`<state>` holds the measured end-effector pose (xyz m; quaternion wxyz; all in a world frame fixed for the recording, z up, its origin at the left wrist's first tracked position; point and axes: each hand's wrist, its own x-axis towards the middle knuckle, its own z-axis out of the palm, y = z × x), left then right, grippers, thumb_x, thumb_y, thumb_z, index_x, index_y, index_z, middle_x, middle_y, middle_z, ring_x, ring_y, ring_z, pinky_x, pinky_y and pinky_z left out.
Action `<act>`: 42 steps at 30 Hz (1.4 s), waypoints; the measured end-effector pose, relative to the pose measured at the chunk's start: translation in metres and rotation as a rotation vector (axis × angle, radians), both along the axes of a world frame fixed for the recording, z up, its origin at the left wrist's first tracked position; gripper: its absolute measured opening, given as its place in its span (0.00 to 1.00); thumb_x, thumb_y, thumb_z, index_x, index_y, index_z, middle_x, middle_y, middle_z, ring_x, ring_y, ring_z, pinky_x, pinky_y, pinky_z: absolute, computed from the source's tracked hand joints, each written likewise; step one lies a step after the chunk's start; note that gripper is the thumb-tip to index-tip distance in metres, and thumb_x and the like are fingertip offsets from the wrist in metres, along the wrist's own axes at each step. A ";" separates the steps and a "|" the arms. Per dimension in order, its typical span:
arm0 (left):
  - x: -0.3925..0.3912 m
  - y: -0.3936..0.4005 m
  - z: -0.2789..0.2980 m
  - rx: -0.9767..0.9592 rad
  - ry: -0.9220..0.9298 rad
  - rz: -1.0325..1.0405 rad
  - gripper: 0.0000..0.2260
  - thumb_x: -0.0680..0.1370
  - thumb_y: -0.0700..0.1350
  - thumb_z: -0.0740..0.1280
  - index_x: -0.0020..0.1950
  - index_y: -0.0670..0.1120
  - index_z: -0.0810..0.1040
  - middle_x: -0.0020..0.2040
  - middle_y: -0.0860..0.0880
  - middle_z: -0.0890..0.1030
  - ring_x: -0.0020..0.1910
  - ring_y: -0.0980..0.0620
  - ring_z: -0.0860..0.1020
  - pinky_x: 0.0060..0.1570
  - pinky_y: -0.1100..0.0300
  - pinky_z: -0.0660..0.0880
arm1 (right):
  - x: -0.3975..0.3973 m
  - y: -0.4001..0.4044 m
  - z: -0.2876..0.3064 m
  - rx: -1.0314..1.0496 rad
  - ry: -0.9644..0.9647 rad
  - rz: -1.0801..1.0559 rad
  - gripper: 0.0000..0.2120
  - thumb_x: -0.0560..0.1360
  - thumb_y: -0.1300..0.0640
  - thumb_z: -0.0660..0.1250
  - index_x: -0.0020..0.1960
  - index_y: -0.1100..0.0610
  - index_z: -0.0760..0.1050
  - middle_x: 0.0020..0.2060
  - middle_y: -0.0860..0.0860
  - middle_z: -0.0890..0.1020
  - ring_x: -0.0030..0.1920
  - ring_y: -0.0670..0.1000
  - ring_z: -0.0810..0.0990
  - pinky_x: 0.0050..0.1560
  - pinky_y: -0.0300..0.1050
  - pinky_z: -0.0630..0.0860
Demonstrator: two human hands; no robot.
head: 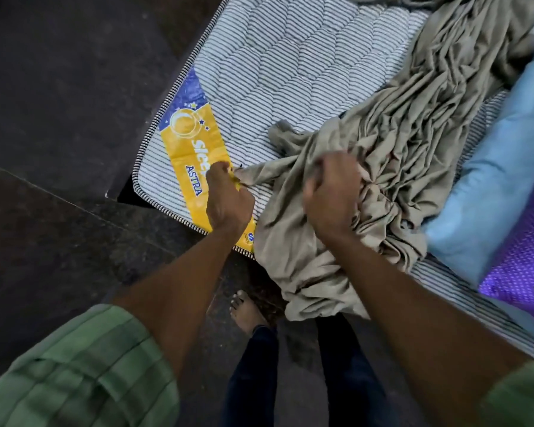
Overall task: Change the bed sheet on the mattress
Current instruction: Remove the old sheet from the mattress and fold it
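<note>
**Gathering the sheet at the near corner of the mattress**

Bunching the grey sheet [392, 155] toward you, your right hand [332, 197] is fisted over a thick wad of its folds, which keeps the loose cloth under control as one mass. Your left hand [225, 197] pinches a thin drawn-out tip of the same sheet, just over the yellow label [185, 140]; held taut this way, the tip seems meant to locate a corner or edge. The sheet lies crumpled along the right half of the mattress [275, 57], trailing to the far right, with one fold hanging over the near edge above your foot [244, 309]. The left, striped part of the mattress is bare, so the step in hand is judged to be handling this one sheet; whether it is coming off or going on cannot be told. A blue pillow [503, 167] and purple cloth [527, 263] lie at the right edge, clear of your work.
</note>
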<state>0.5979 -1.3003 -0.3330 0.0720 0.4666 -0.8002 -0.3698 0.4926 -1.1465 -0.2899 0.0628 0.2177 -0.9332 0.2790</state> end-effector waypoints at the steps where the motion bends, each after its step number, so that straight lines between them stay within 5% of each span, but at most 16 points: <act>1: 0.000 0.001 0.000 -0.115 -0.019 -0.090 0.29 0.71 0.38 0.70 0.71 0.49 0.67 0.67 0.49 0.72 0.60 0.47 0.74 0.51 0.52 0.72 | 0.012 -0.004 -0.006 0.013 -0.016 0.152 0.09 0.75 0.58 0.66 0.54 0.58 0.76 0.50 0.55 0.78 0.51 0.56 0.75 0.52 0.52 0.72; 3: -0.003 -0.002 -0.002 -0.281 -0.077 -0.288 0.34 0.68 0.39 0.71 0.73 0.50 0.68 0.71 0.49 0.71 0.67 0.45 0.71 0.59 0.48 0.71 | 0.029 -0.009 -0.022 0.171 -0.120 0.376 0.18 0.74 0.53 0.68 0.62 0.57 0.75 0.53 0.56 0.78 0.52 0.58 0.76 0.51 0.54 0.75; 6: -0.015 -0.005 -0.010 -0.349 -0.229 -0.479 0.19 0.73 0.47 0.71 0.64 0.50 0.78 0.67 0.49 0.75 0.68 0.44 0.71 0.63 0.48 0.65 | 0.036 -0.007 -0.043 0.479 -0.355 0.500 0.31 0.72 0.47 0.69 0.73 0.49 0.67 0.62 0.55 0.77 0.62 0.59 0.74 0.60 0.56 0.73; 10: -0.023 0.001 -0.013 -0.271 -0.146 -0.318 0.06 0.78 0.44 0.68 0.53 0.49 0.83 0.55 0.49 0.80 0.59 0.43 0.76 0.58 0.52 0.63 | 0.010 0.011 -0.051 0.565 -0.484 0.355 0.21 0.75 0.57 0.66 0.67 0.55 0.76 0.60 0.58 0.79 0.64 0.60 0.75 0.62 0.53 0.75; 13: -0.025 0.013 -0.004 -0.041 0.047 -0.103 0.08 0.76 0.43 0.62 0.52 0.48 0.78 0.50 0.50 0.81 0.53 0.43 0.79 0.57 0.54 0.66 | -0.008 0.028 -0.032 0.232 -0.460 -0.031 0.05 0.74 0.57 0.68 0.44 0.59 0.80 0.38 0.55 0.82 0.40 0.56 0.80 0.41 0.47 0.74; 15: -0.026 0.020 0.007 0.053 0.128 -0.039 0.13 0.72 0.48 0.57 0.52 0.47 0.76 0.46 0.50 0.81 0.48 0.42 0.79 0.50 0.50 0.73 | -0.019 0.032 -0.016 -0.186 -0.654 -0.387 0.12 0.74 0.59 0.70 0.33 0.56 0.73 0.25 0.45 0.75 0.27 0.46 0.71 0.35 0.43 0.66; 18: -0.030 0.026 0.025 0.090 0.170 -0.007 0.12 0.74 0.44 0.58 0.55 0.44 0.75 0.46 0.51 0.80 0.45 0.44 0.78 0.42 0.54 0.70 | -0.035 0.036 0.016 -0.821 -0.943 -0.732 0.15 0.68 0.65 0.67 0.29 0.52 0.66 0.24 0.44 0.69 0.27 0.47 0.68 0.33 0.42 0.66; 23: -0.027 0.022 0.072 0.158 0.182 -0.004 0.10 0.80 0.39 0.58 0.56 0.42 0.77 0.49 0.48 0.81 0.48 0.44 0.78 0.43 0.55 0.68 | -0.046 0.055 0.088 -1.133 -1.100 -0.774 0.18 0.80 0.64 0.57 0.32 0.54 0.68 0.23 0.46 0.76 0.23 0.45 0.74 0.31 0.40 0.72; 26: -0.025 0.022 0.104 0.292 0.148 -0.024 0.12 0.77 0.44 0.57 0.51 0.42 0.78 0.47 0.46 0.82 0.48 0.43 0.79 0.48 0.48 0.75 | -0.041 0.068 0.112 -0.639 -0.975 -0.507 0.09 0.77 0.55 0.69 0.41 0.57 0.77 0.35 0.49 0.79 0.37 0.51 0.78 0.36 0.42 0.72; 29: -0.033 0.032 0.142 0.523 0.226 0.162 0.11 0.80 0.41 0.59 0.52 0.40 0.80 0.47 0.44 0.81 0.45 0.47 0.78 0.46 0.52 0.76 | -0.031 0.080 0.125 -0.217 -0.732 -0.329 0.14 0.72 0.62 0.74 0.54 0.59 0.74 0.45 0.52 0.80 0.45 0.52 0.79 0.39 0.40 0.71; 33: -0.040 0.039 0.188 0.806 0.381 0.427 0.15 0.82 0.41 0.62 0.68 0.43 0.74 0.54 0.41 0.82 0.44 0.47 0.80 0.38 0.57 0.78 | -0.019 0.096 0.144 -0.002 -0.507 -0.259 0.25 0.69 0.71 0.66 0.64 0.57 0.73 0.61 0.56 0.77 0.59 0.55 0.76 0.58 0.45 0.74; 36: -0.041 0.040 0.224 0.831 0.393 0.444 0.21 0.83 0.43 0.65 0.73 0.53 0.63 0.55 0.42 0.79 0.40 0.50 0.77 0.35 0.58 0.77 | -0.016 0.100 0.163 0.153 -0.396 -0.245 0.19 0.70 0.70 0.64 0.57 0.54 0.78 0.58 0.56 0.79 0.60 0.59 0.76 0.60 0.51 0.74; 39: -0.042 0.042 0.267 0.947 0.436 0.334 0.15 0.85 0.40 0.63 0.71 0.50 0.70 0.47 0.45 0.78 0.35 0.52 0.76 0.27 0.63 0.76 | -0.017 0.099 0.187 0.203 -0.379 -0.297 0.10 0.73 0.64 0.65 0.49 0.53 0.82 0.54 0.55 0.83 0.59 0.60 0.78 0.61 0.54 0.74; 42: -0.044 0.044 0.304 1.020 0.426 0.165 0.13 0.86 0.36 0.59 0.68 0.42 0.76 0.37 0.49 0.80 0.30 0.56 0.75 0.27 0.64 0.74 | -0.009 0.096 0.218 0.108 -0.424 -0.230 0.11 0.70 0.60 0.70 0.52 0.51 0.81 0.54 0.52 0.83 0.58 0.57 0.79 0.60 0.52 0.75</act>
